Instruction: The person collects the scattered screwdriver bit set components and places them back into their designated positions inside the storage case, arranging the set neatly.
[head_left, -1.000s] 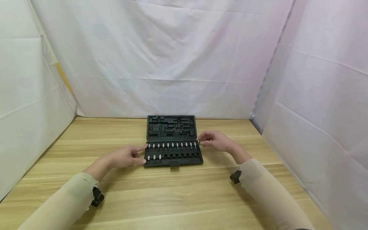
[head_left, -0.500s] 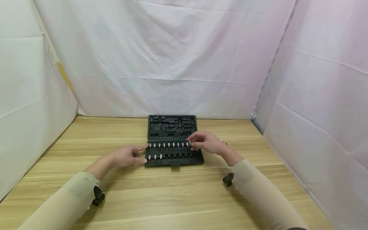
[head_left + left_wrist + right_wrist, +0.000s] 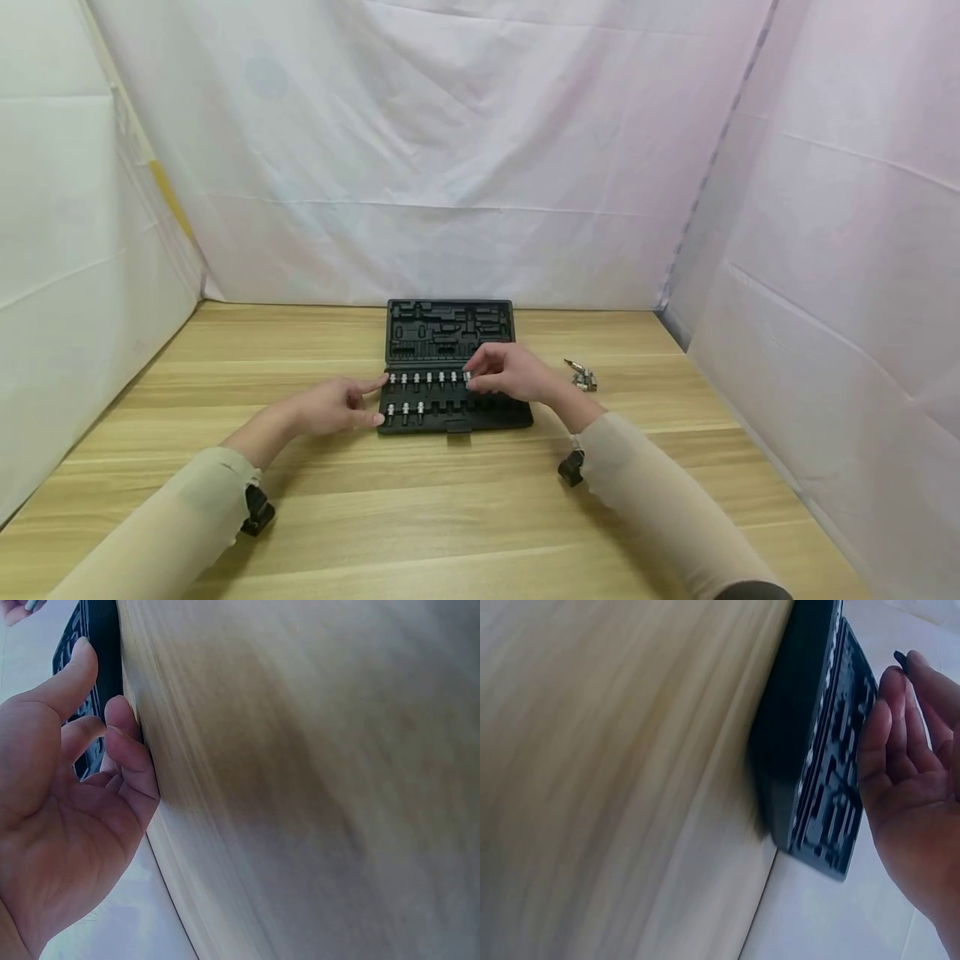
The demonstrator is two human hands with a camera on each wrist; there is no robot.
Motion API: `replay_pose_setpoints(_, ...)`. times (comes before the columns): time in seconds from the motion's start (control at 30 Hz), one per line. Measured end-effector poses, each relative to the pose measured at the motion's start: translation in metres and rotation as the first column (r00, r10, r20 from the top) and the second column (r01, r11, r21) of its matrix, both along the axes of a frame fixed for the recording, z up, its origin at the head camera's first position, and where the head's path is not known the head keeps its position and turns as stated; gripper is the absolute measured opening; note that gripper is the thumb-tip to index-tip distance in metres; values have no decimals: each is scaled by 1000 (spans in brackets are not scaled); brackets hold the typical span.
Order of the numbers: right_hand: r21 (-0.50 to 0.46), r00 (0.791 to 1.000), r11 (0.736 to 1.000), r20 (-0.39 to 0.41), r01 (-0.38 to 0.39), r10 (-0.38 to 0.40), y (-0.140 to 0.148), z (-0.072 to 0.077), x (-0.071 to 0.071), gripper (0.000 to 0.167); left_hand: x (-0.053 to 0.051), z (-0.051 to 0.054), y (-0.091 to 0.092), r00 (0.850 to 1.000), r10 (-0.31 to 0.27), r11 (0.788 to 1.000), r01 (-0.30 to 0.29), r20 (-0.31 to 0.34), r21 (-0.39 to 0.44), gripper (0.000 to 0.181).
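Left hand (image 3: 332, 408): fingers set wide against the left edge of the socket-bit case (image 3: 489, 422), presumably steadying it. Right hand (image 3: 513, 372): fingers pinch a socket bit (image 3: 901, 661) over the case.

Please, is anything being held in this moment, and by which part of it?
The right grip pinches a tool bit, its dark end sticking out free. The left grip touches the left edge of the black case.

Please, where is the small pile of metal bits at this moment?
In the head view, the pile of metal bits lies on the table, right of the black case and the right hand.
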State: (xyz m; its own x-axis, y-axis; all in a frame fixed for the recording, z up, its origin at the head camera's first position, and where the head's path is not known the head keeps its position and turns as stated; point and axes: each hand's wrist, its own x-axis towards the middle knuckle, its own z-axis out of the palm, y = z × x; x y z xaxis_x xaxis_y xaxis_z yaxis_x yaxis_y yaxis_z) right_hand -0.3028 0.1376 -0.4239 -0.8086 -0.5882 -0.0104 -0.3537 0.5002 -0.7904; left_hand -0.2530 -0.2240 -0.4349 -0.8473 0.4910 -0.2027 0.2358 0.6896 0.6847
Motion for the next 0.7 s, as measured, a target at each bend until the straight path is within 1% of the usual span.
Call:
replay_pose_setpoints(0.2,35,1000,999,3,-24,24,-23,-4,1,23,1,-2,0,1000,6,1000,-7,13,4,84)
replay_pose_setpoints(0.4,90,997,994,37,-65,62,-43,-4,3,17,2,-1,0,1000,7,1000,-7,15,-10,85)
replay_pose_setpoints(0.53,129,995,988,47,-89,84,-51,-9,-1,11,1,0,0,1000,8,1000,-8,18,-13,85)
replay_pose_setpoints(0.7,160,995,983,50,-88,81,-56,-12,-5,8,1,1,0,1000,-3,1000,3,7,-6,84)
